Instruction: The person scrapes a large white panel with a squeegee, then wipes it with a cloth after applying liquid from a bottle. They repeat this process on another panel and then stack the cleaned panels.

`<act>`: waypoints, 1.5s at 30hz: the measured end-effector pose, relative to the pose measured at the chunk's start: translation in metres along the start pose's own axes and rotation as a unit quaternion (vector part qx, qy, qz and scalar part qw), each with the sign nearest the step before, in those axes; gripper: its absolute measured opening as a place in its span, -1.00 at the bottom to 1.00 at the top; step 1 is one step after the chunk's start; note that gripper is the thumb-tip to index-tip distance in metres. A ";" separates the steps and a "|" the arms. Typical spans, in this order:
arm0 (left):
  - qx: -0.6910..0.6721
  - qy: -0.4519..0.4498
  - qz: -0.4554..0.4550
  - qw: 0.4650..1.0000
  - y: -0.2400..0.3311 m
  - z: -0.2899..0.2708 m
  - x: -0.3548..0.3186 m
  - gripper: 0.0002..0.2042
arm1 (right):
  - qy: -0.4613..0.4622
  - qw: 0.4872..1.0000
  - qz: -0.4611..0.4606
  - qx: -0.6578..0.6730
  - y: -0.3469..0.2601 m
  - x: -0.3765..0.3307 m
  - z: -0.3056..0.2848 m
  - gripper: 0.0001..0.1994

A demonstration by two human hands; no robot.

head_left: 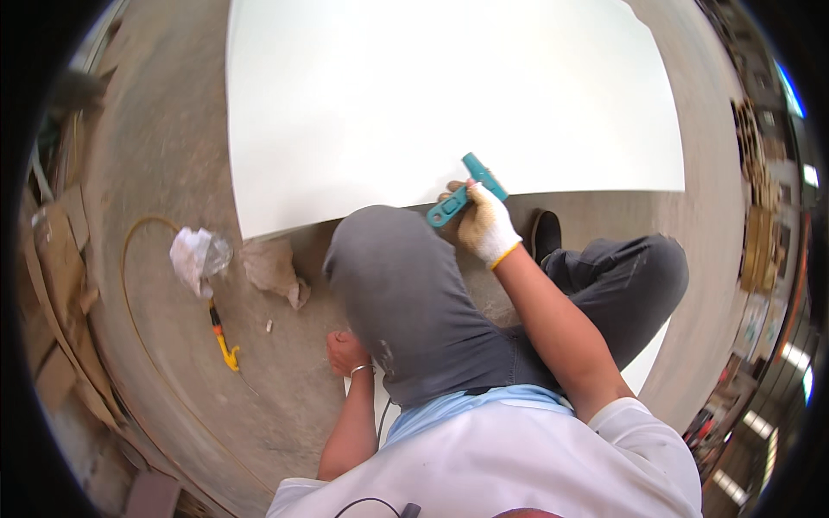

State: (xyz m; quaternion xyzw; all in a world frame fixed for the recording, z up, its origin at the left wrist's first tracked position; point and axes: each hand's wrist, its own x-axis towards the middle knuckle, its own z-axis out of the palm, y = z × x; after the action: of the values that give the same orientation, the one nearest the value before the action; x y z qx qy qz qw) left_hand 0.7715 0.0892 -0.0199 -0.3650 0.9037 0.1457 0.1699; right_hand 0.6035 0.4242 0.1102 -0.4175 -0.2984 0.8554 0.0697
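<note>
My right hand, in a white knitted glove with a yellow cuff edge, is closed around a teal scraper-like tool. The tool has a hole in its handle end and a broader head. That head lies over the near edge of a large white panel, by the edge's middle. Bare and with a bracelet at the wrist, my left hand rests low beside my left knee. Its fingers look curled, and whatever they may hold is hidden.
On the floor to the left lie a yellow air blow gun, a yellow hose, a crumpled plastic bag and a beige cloth. Cardboard stands at the far left. Wooden pallets are stacked at the right.
</note>
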 end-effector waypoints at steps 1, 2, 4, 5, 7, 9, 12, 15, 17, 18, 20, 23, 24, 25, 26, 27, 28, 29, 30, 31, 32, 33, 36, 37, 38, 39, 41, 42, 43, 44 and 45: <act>-0.016 0.015 0.005 1.000 -0.004 0.002 0.003 -0.82 | 0.024 1.000 0.003 -0.016 0.004 -0.002 -0.004 -0.81; -0.034 -0.026 -0.017 0.999 -0.006 0.003 0.007 -0.82 | 0.022 0.999 -0.011 -0.030 0.007 -0.001 -0.005 -0.77; -0.084 -0.060 -0.044 0.994 -0.003 -0.002 0.018 -0.82 | 0.045 0.996 0.061 -0.042 0.008 0.001 -0.009 -0.80; -0.174 -0.034 0.007 0.984 0.005 -0.013 0.028 -0.83 | 0.054 0.993 0.097 -0.028 0.007 0.004 -0.011 -0.83; -0.338 -0.001 0.048 0.940 0.045 -0.051 0.070 -0.84 | 0.071 0.985 0.153 0.021 0.004 0.013 -0.017 -0.87; -0.473 0.016 0.032 0.880 0.114 -0.110 0.099 -0.80 | 0.053 0.987 0.148 0.038 0.003 0.025 -0.024 -0.90; -0.430 0.097 0.394 0.806 0.234 -0.214 0.091 -0.75 | 0.075 0.981 0.156 0.089 0.008 0.040 -0.037 -0.87; -0.249 0.007 0.635 0.732 0.339 -0.244 0.013 -0.64 | 0.112 0.976 0.153 0.108 0.015 0.053 -0.053 -0.84; -0.030 -0.002 0.775 0.631 0.387 -0.214 -0.043 -0.55 | 0.121 0.977 0.144 0.103 0.018 0.063 -0.065 -0.84; 0.094 -0.042 0.796 0.596 0.401 -0.184 -0.071 -0.50 | 0.117 0.978 0.140 0.099 0.019 0.071 -0.072 -0.84; 0.344 -0.085 0.766 0.536 0.426 -0.121 -0.110 -0.42 | 0.102 0.980 0.135 0.103 0.019 0.089 -0.083 -0.83; 0.437 -0.137 0.703 0.545 0.438 -0.056 -0.126 -0.29 | -0.065 0.936 0.165 0.305 0.023 0.114 -0.091 -0.80; 0.462 -0.168 0.661 0.566 0.438 -0.041 -0.125 -0.26 | -0.115 0.911 0.177 0.353 0.025 0.119 -0.093 -0.78; 0.452 -0.161 0.675 0.561 0.437 -0.033 -0.122 -0.24 | -0.064 0.954 0.140 0.256 0.027 0.119 -0.094 -0.76; 0.451 -0.163 0.675 0.560 0.437 -0.028 -0.116 -0.21 | -0.008 0.978 0.134 0.159 0.025 0.118 -0.094 -0.73; 0.456 -0.157 0.669 0.566 0.438 -0.026 -0.110 -0.19 | 0.013 0.985 0.104 0.136 0.023 0.112 -0.095 -0.68; 0.461 -0.151 0.680 0.550 0.440 -0.026 -0.104 -0.17 | 0.021 0.982 0.117 0.147 0.017 0.104 -0.092 -0.68; 0.473 -0.136 0.685 0.538 0.442 -0.029 -0.095 -0.16 | -0.008 0.974 0.147 0.172 0.009 0.092 -0.090 -0.67; 0.476 -0.118 0.695 0.526 0.445 -0.033 -0.087 -0.14 | -0.023 0.963 0.181 0.198 -0.005 0.078 -0.088 -0.67; 0.484 -0.093 0.703 0.513 0.449 -0.042 -0.074 -0.12 | -0.140 0.929 0.192 0.284 -0.027 0.063 -0.093 -0.75; 0.484 -0.078 0.713 0.502 0.452 -0.053 -0.060 -0.13 | -0.104 0.956 0.142 0.235 -0.047 0.046 -0.088 -0.77; 0.480 -0.085 0.721 0.493 0.455 -0.065 -0.046 -0.16 | -0.034 0.978 0.098 0.180 -0.074 0.031 -0.082 -0.77; 0.503 -0.105 0.727 0.455 0.443 -0.094 -0.007 -0.18 | 0.028 0.986 -0.073 0.147 -0.162 -0.019 -0.078 -0.69; 0.513 -0.104 0.730 0.440 0.435 -0.098 0.003 -0.18 | 0.003 0.971 -0.174 0.163 -0.189 -0.040 -0.085 -0.66; 0.503 -0.119 0.733 0.442 0.424 -0.099 0.011 -0.19 | -0.040 0.952 -0.266 0.149 -0.217 -0.060 -0.099 -0.64; 0.495 -0.123 0.738 0.443 0.411 -0.097 0.015 -0.19 | -0.082 0.916 -0.346 0.184 -0.240 -0.081 -0.112 -0.67; 0.474 -0.132 0.746 0.448 0.400 -0.089 0.022 -0.21 | -0.073 0.881 -0.430 0.184 -0.273 -0.124 -0.144 -0.66; 0.460 -0.124 0.755 0.450 0.397 -0.085 0.024 -0.21 | -0.067 0.858 -0.480 0.169 -0.284 -0.140 -0.162 -0.66; 0.449 -0.124 0.760 0.454 0.395 -0.080 0.022 -0.21 | 0.029 0.843 -0.517 0.145 -0.294 -0.155 -0.182 -0.65; 0.447 -0.118 0.758 0.461 0.396 -0.075 0.020 -0.21 | 0.118 0.829 -0.539 0.093 -0.301 -0.160 -0.204 -0.64; 0.440 -0.120 0.761 0.461 0.398 -0.069 0.016 -0.19 | 0.199 0.807 -0.554 0.044 -0.307 -0.164 -0.229 -0.63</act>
State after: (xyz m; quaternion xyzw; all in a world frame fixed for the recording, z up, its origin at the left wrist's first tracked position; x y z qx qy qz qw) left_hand 0.4647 0.3281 0.0911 0.6121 0.7380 -0.1569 0.2368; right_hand 0.8418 0.7164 0.2873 -0.3392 -0.4210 0.5821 0.6074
